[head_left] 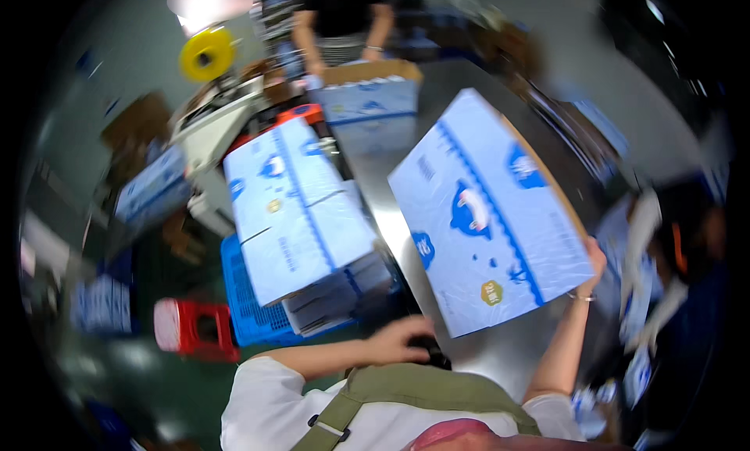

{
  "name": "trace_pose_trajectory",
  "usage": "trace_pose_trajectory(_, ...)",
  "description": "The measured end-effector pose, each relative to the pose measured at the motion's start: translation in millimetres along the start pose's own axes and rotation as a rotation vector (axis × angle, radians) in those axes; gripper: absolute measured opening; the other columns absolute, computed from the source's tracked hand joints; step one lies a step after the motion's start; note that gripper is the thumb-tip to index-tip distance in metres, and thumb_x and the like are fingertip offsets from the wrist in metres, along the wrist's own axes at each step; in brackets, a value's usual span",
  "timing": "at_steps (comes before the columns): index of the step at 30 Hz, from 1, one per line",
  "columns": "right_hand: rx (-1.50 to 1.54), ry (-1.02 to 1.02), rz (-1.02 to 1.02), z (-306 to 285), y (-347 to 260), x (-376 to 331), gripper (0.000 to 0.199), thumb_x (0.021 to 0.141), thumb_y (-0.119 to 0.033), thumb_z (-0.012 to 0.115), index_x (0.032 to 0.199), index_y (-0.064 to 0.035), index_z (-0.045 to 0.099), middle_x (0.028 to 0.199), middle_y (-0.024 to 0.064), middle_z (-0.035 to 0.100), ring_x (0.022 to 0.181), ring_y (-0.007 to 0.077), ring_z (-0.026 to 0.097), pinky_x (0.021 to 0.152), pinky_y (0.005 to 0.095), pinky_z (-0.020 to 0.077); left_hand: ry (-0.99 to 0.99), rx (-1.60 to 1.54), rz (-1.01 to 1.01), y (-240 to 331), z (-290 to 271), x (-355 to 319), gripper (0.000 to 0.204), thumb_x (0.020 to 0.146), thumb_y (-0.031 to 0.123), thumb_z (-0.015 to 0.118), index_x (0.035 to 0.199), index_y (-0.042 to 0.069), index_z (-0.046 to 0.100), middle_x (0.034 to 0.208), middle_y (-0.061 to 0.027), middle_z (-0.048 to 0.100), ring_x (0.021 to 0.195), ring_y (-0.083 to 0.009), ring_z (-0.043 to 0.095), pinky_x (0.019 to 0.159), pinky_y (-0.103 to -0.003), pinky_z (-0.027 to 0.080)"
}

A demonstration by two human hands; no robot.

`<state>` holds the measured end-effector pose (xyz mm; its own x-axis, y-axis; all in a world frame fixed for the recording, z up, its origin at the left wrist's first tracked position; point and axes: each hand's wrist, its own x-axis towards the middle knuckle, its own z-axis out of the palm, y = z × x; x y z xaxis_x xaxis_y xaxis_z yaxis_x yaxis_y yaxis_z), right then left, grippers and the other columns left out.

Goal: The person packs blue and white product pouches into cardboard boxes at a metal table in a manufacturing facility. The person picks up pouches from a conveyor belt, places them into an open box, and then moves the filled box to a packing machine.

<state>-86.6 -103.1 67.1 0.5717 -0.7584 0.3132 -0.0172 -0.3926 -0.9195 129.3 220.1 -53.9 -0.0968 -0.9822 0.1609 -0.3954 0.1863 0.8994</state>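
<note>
A large white-and-blue printed cardboard box [484, 224] stands tilted over the metal table, brown cardboard showing along its right edge. My right hand [595, 265] grips the box at its lower right corner, fingers partly hidden behind it. Below the box's near left corner, my left hand [402, 340] is curled over a black object [431, 351], too blurred to name. To the left, another white-and-blue carton [293, 209] lies on top of flattened cartons [344, 295] and a blue plastic crate [242, 295].
Across the metal table [504, 357], a person in black [341, 14] has both hands at an open carton [371, 103]. A red stool [195, 330] stands left of the crate. A pale machine [215, 127] with a yellow roll [207, 54] stands at the far left.
</note>
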Motion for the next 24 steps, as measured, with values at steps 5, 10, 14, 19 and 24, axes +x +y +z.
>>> trace_pose_trajectory(5,-0.863,-0.598,-0.143,-18.4,28.1,-129.1,0.032,0.079,-0.023,0.053,0.052,-0.0066,0.057,0.057,0.011,0.057,0.063,0.0281,0.054,0.07,0.0374,0.0359,0.453,0.701,0.068,48.9,-77.6,118.2,0.11,0.054,0.025,0.085,0.14,0.001,0.022,0.145,-0.0252,0.023,0.134,-0.0396,0.024,0.108,-0.047,0.024)
trace_pose_trajectory(10,-1.002,-0.796,0.205,-50.5,66.6,-231.1,0.032,0.079,-0.026,0.055,0.055,-0.0057,0.061,0.059,0.0115,0.06,0.065,0.0279,0.057,0.073,0.037,0.0385,-0.668,0.814,-0.128,97.5,-56.1,201.4,0.12,0.051,0.036,0.085,0.144,0.002,0.017,0.15,-0.0203,0.015,0.14,-0.0325,0.01,0.112,-0.05,0.011)
trace_pose_trajectory(14,-0.792,-0.723,0.245,-73.9,65.7,-241.7,0.021,0.076,-0.019,0.06,0.063,-0.0038,0.062,0.072,0.0122,0.063,0.073,0.028,0.057,0.074,0.0392,0.0434,-1.195,0.799,-0.146,98.5,5.3,212.1,0.103,0.06,0.045,0.08,0.139,0.001,0.031,0.148,-0.0216,0.019,0.138,-0.0328,0.018,0.112,-0.047,0.015)
trace_pose_trajectory(19,-0.732,0.182,-0.378,-146.7,7.0,-153.9,0.018,0.073,-0.016,0.068,0.082,-0.0037,0.057,0.086,0.0119,0.058,0.086,0.0324,0.054,0.074,0.0409,0.0452,-0.486,1.008,-0.319,72.6,43.6,252.0,0.093,0.062,0.043,0.08,0.136,0.007,0.037,0.141,-0.0158,0.037,0.132,-0.0293,0.033,0.11,-0.046,0.019)
trace_pose_trajectory(24,-0.761,-0.179,0.065,-106.1,25.1,-189.4,0.079,0.07,-0.054,0.065,0.125,-0.0005,0.046,0.126,0.0244,0.047,0.117,0.0381,0.046,0.099,0.0455,0.0354,0.311,0.92,-0.206,10.6,68.7,223.0,0.087,0.068,0.033,0.079,0.136,0.005,0.034,0.137,-0.0187,0.037,0.127,-0.0301,0.037,0.108,-0.046,0.023)
